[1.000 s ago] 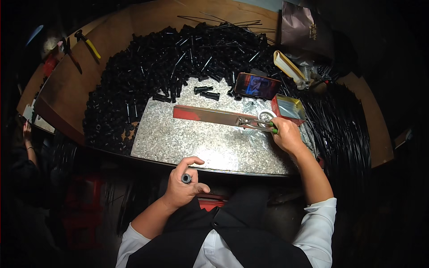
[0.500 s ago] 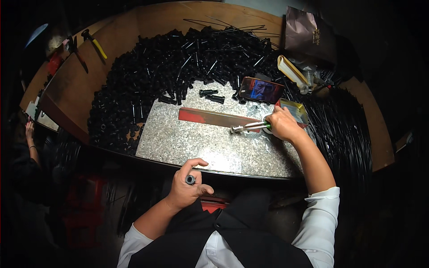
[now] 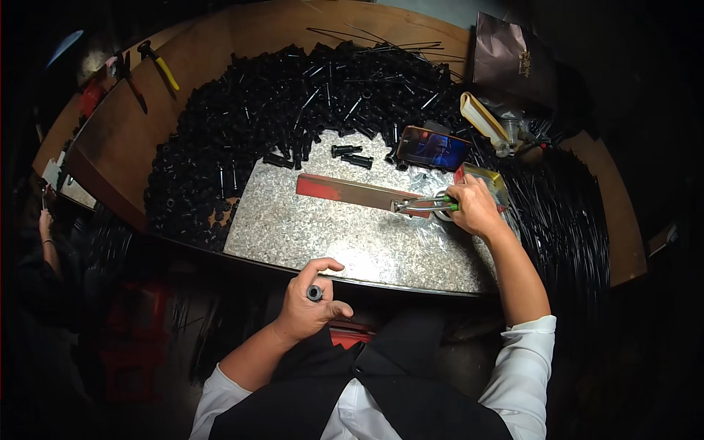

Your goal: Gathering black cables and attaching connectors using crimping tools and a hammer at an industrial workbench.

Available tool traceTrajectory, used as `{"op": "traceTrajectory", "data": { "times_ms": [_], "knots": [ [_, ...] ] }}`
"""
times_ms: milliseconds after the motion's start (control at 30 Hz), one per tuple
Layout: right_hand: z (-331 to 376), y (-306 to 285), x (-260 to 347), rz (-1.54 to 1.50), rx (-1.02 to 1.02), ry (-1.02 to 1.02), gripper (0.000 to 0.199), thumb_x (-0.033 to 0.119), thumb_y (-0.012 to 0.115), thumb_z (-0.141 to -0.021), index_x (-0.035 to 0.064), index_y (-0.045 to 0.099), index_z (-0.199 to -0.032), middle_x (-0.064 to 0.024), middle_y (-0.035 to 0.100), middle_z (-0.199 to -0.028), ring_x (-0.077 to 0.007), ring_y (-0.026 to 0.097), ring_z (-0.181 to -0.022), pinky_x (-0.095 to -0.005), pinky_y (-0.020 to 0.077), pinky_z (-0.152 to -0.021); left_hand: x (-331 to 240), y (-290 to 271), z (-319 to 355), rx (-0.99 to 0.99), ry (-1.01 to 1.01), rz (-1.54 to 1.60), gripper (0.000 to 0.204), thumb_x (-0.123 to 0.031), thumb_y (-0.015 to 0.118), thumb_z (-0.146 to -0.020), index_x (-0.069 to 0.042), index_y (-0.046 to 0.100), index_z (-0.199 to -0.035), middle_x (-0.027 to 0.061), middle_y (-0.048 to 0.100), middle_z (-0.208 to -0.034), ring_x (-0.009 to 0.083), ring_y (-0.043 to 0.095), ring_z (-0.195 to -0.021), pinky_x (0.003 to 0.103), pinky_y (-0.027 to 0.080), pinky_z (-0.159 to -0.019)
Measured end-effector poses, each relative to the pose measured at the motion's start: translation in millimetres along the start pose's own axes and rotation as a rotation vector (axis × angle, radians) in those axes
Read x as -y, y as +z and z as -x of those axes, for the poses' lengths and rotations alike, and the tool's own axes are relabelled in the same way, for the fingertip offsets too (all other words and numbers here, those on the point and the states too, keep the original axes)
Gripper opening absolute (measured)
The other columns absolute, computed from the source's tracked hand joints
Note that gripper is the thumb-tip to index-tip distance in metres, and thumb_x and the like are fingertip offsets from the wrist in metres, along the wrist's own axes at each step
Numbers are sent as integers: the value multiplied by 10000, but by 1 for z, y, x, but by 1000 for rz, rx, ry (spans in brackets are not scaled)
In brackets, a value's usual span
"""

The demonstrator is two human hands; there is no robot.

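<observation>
My left hand (image 3: 309,304) is in front of the table's near edge, its fingers curled round a short black tube (image 3: 314,293) whose open end faces up. The thumb and index finger stand apart. In my right hand (image 3: 475,207) is a pair of pliers (image 3: 422,203) with green on the handles. Its metal jaws lie over the right part of a long red and brown metal bar (image 3: 348,192) on the speckled stone slab (image 3: 293,227). Whether the jaws grip anything is too small to tell. Just beyond my right hand sits a red and yellow box (image 3: 494,182), partly hidden.
A heap of black tubular parts (image 3: 271,103) curves round the slab's far and left sides. A lit phone (image 3: 434,148) leans at the back right, near a paper bag (image 3: 510,62). Thin black rods (image 3: 561,209) lie right. Yellow-handled pincers (image 3: 160,66) hang on the wooden wall.
My right hand has shifted slightly to the right, and the pliers' jaws have moved right and a little away from me, over the bar. The left hand stays nearly still with the tube.
</observation>
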State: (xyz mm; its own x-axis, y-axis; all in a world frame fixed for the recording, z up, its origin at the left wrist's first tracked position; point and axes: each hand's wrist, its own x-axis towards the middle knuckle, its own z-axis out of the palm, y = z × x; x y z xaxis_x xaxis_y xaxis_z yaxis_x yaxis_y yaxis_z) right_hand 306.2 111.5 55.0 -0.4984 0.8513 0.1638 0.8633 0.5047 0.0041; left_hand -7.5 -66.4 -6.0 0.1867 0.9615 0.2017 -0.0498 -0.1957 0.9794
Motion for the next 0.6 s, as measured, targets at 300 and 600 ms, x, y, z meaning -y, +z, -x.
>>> {"op": "traceTrajectory", "data": {
  "times_ms": [300, 600],
  "knots": [
    [23, -1, 34, -228, -354, 40, 98, 1, 583, -735, 33, 523, -806, -150, 591, -753, -357, 556, -821, -463, 423, -690, -4, 5, 1, 8, 17, -27, 674, -297, 821, -695, 15, 448, -1162, -59, 407, -537, 15, 389, -502, 173, 314, -491],
    [65, 9, 174, -1238, -106, -78, 110, -32, 554, -817, 14, 546, -917, -119, 542, -792, -227, 558, -700, -299, 434, -625, -3, 14, -1, -24, 55, -27, 723, -361, 808, -688, -9, 427, -1191, -56, 401, -518, 13, 366, -493, 182, 280, -473]
  ]
}}
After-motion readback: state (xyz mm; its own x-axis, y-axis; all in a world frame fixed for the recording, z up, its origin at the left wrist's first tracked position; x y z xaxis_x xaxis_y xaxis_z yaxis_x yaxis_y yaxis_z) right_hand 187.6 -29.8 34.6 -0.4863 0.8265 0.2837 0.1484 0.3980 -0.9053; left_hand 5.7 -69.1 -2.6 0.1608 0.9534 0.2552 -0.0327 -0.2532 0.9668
